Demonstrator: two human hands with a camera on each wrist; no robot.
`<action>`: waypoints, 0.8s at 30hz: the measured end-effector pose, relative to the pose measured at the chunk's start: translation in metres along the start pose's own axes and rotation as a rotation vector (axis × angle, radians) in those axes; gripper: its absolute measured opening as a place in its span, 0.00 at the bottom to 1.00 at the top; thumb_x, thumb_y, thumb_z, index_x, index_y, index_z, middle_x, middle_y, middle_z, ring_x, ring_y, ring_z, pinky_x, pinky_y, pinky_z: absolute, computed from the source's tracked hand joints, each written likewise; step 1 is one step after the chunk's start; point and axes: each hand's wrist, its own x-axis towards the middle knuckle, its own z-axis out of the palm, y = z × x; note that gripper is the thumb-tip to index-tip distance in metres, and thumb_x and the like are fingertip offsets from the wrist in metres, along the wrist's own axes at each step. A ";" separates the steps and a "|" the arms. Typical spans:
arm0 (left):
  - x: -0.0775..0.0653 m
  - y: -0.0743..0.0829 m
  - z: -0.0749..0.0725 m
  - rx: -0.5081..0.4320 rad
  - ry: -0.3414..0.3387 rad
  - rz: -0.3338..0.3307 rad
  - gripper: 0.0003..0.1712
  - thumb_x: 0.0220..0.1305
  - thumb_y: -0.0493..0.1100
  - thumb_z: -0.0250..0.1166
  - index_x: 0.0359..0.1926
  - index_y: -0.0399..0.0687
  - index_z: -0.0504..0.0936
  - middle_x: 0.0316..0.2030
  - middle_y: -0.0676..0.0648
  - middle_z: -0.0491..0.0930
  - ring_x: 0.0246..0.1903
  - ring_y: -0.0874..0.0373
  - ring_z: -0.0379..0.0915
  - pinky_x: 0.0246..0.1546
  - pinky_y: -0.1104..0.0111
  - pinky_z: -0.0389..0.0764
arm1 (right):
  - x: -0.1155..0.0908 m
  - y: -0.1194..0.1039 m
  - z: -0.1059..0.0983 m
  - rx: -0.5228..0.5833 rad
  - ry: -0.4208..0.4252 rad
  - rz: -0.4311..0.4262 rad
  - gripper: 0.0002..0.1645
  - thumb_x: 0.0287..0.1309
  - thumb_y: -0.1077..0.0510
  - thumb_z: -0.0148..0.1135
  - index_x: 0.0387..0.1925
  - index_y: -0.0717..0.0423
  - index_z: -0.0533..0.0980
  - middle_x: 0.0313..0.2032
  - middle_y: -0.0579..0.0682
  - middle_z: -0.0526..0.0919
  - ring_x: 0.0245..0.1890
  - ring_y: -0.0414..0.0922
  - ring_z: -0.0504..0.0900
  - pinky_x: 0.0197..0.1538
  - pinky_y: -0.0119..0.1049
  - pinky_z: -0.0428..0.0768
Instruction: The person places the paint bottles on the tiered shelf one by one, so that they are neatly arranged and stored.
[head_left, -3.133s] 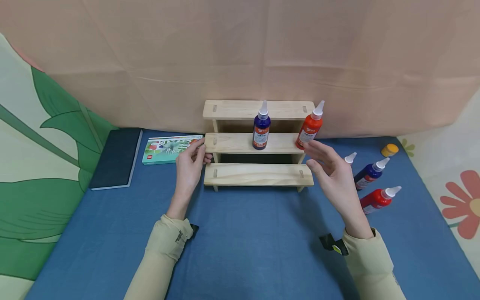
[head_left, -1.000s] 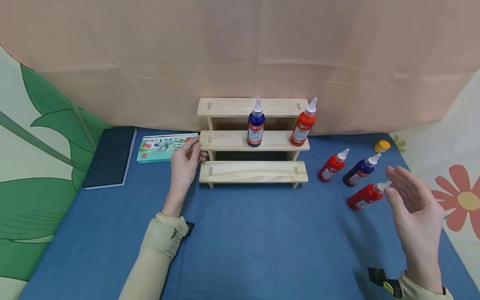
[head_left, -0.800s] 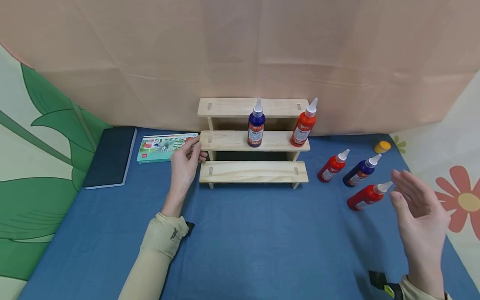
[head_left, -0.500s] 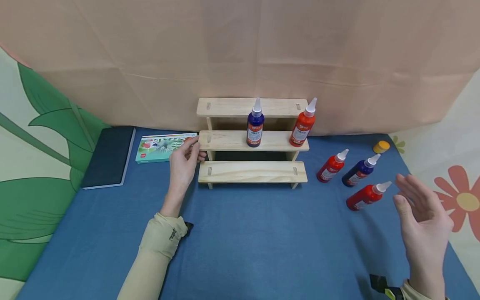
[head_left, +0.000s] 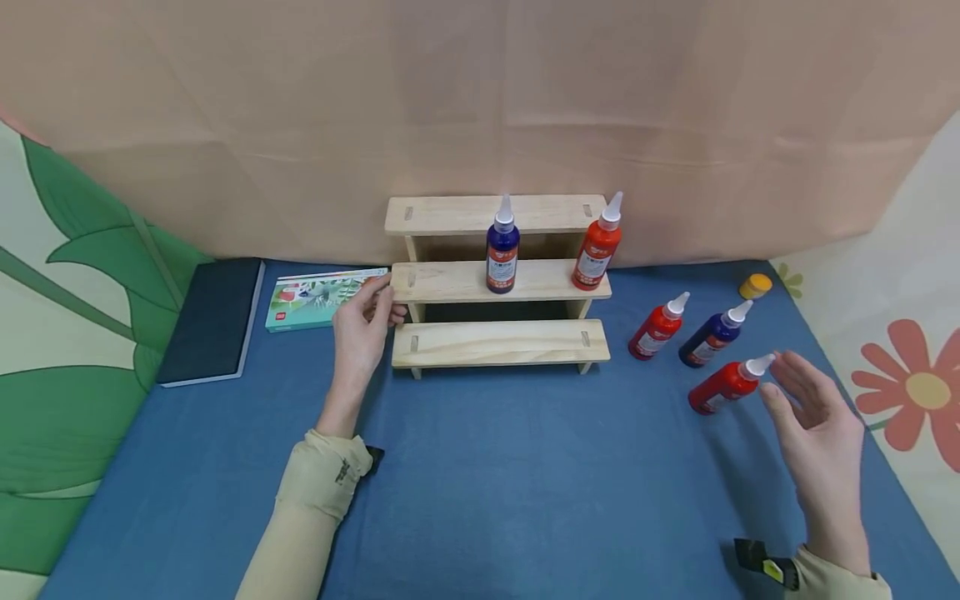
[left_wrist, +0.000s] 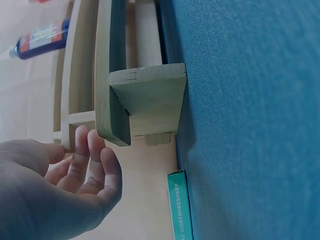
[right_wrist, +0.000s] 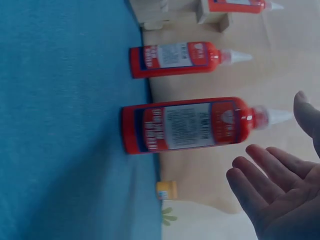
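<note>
A three-tier wooden shelf stands at the back. My left hand holds the left end of its middle tier; the left wrist view has thumb and fingers about the board's end. A blue bottle with a white nozzle stands mid-tier and a red bottle at the tier's right end. To the right, my right hand is spread and holds nothing, close to the nozzle of the nearest upright red bottle. Behind that one, another red bottle and a blue bottle stand on the table.
A small yellow-topped jar stands at the back right. Left of the shelf lie a green box and a dark notebook. Blue cloth covers the table; a beige curtain hangs behind.
My right hand has left the red bottle on the middle tier and moved right, near the table bottles; lately it has come closer to the nearest red one. My left hand stays at the shelf.
</note>
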 end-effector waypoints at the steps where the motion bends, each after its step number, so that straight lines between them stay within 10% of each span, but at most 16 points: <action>1: 0.000 0.000 0.000 -0.003 0.001 -0.001 0.20 0.84 0.41 0.59 0.68 0.36 0.82 0.35 0.31 0.88 0.28 0.59 0.84 0.34 0.70 0.87 | 0.002 0.003 0.001 -0.009 -0.021 -0.002 0.36 0.80 0.51 0.61 0.83 0.43 0.63 0.77 0.49 0.71 0.75 0.44 0.71 0.71 0.27 0.70; 24: -0.001 0.000 0.000 0.008 0.000 -0.013 0.20 0.84 0.39 0.58 0.68 0.35 0.82 0.34 0.31 0.88 0.27 0.62 0.83 0.33 0.73 0.86 | 0.017 0.024 0.012 -0.075 -0.191 -0.102 0.37 0.81 0.46 0.58 0.82 0.53 0.63 0.76 0.56 0.71 0.75 0.54 0.71 0.65 0.20 0.71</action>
